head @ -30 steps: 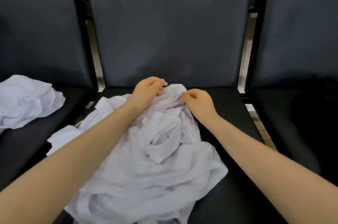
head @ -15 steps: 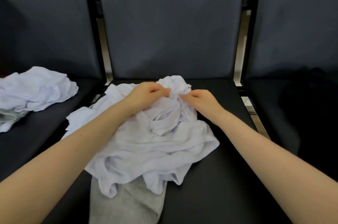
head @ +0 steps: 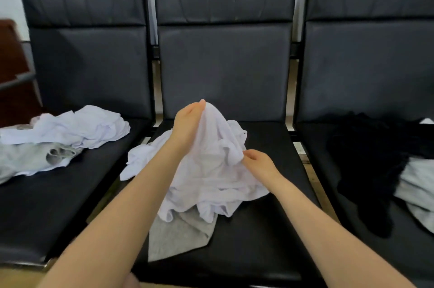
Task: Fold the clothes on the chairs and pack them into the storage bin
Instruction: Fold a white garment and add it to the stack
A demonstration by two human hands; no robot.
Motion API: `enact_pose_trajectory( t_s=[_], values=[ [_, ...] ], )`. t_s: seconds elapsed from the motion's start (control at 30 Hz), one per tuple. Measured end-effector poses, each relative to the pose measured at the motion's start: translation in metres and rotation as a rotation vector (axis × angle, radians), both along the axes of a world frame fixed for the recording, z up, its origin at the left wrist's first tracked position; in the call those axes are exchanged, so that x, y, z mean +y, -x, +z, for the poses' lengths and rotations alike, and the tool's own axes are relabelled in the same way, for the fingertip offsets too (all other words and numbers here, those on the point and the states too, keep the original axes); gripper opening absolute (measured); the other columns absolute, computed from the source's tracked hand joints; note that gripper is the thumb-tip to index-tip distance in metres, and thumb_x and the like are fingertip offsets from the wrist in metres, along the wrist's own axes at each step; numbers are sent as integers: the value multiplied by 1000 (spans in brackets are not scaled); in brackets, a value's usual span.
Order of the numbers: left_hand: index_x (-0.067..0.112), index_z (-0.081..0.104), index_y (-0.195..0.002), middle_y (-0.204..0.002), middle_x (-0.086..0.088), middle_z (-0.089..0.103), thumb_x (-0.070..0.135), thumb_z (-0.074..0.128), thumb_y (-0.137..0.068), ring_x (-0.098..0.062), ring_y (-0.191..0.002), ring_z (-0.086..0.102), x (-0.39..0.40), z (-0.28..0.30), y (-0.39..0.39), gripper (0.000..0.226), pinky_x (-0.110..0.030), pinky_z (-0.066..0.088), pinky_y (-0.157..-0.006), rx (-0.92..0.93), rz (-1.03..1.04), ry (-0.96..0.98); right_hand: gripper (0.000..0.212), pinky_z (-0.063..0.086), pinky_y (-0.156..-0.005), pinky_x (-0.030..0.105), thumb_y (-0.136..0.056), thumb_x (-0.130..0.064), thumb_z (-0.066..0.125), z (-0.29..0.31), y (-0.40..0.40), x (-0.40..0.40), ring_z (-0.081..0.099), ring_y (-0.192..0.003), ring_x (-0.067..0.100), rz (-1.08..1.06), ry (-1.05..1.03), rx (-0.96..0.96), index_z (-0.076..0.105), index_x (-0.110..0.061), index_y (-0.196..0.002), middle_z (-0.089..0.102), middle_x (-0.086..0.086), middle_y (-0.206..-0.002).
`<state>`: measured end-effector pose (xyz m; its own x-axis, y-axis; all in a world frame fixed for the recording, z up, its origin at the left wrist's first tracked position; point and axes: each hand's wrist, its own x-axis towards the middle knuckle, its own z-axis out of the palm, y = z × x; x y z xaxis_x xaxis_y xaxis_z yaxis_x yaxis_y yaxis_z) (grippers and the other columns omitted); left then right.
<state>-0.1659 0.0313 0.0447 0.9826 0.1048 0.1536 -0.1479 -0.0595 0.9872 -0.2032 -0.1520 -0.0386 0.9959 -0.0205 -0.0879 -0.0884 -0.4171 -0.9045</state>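
Head view: the left hand [head: 187,123] has risen since half a second ago, pinching a peak of the white shirt [head: 211,170] above the middle chair [head: 258,229]. At four o'clock from it, the right hand [head: 258,163] pinches another fold. A grey garment [head: 178,236] now shows beneath. Judging by this, the shirt is being separated for folding; no storage bin is in view.

Both forearms are bare from the bottom edge of the view up to the wrists, with no sleeve or cuff showing. The left hand [head: 187,123] and the right hand [head: 259,163] are bare too: no gloves, rings, watch or bands. The fingernails look short and unpainted.
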Motion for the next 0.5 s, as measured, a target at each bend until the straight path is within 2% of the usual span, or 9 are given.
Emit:
enact_pose_trajectory(
  t_s=[0.07,0.13,0.17,0.23,0.33,0.4,0.5],
  values=[
    [20,45,-71,-74,-1,44,39,51,-93,-15,-70,42,0,0,6,30,-30,38,-68,29,69,76,28,37,-68,28,-88,-42,61,1,9,0,49,-73,15,106,46,55,57,-17,-74,48,2,-75],
    [21,38,-64,-65,6,38,35,50,-95,-12,-63,37,5,-5,16,36,-26,33,-61,52,122,76,39,28,-60,26,-87,-41,64,3,17,-2,34,-63,15,130,39,77,41,-18,-64,34,3,-66],
    [22,35,-62,-63,7,33,33,49,-96,-11,-61,33,11,-10,19,38,-25,30,-58,52,128,54,38,27,-59,26,-87,-36,64,4,20,-2,32,-64,17,135,21,74,41,-17,-64,33,4,-68],
    [20,40,-67,-66,6,34,33,48,-96,-11,-63,32,26,-18,20,33,-24,29,-58,59,148,25,25,29,-59,25,-87,-30,64,5,24,-5,35,-70,19,125,-33,60,49,-16,-73,38,6,-76],
    [17,47,-80,-72,2,35,33,47,-95,-13,-68,33,52,-28,17,21,-25,29,-60,82,237,43,20,34,-62,28,-90,-28,61,11,25,-8,43,-73,19,-26,-149,5,61,-10,-81,47,8,-79],
    [15,43,-76,-68,2,32,30,45,-96,-11,-63,29,62,-34,17,25,-24,27,-58,79,309,52,25,38,-66,30,-92,-26,58,19,24,-11,48,-76,18,-157,-210,-63,64,-3,-84,54,5,-81],
    [12,39,-64,-64,2,35,24,43,-98,-10,-59,31,71,-40,19,36,-22,29,-56,79,387,51,20,47,-78,35,-92,-26,59,29,23,-20,56,-84,19,-277,-300,-173,67,-11,-81,62,4,-86]
  ],
)
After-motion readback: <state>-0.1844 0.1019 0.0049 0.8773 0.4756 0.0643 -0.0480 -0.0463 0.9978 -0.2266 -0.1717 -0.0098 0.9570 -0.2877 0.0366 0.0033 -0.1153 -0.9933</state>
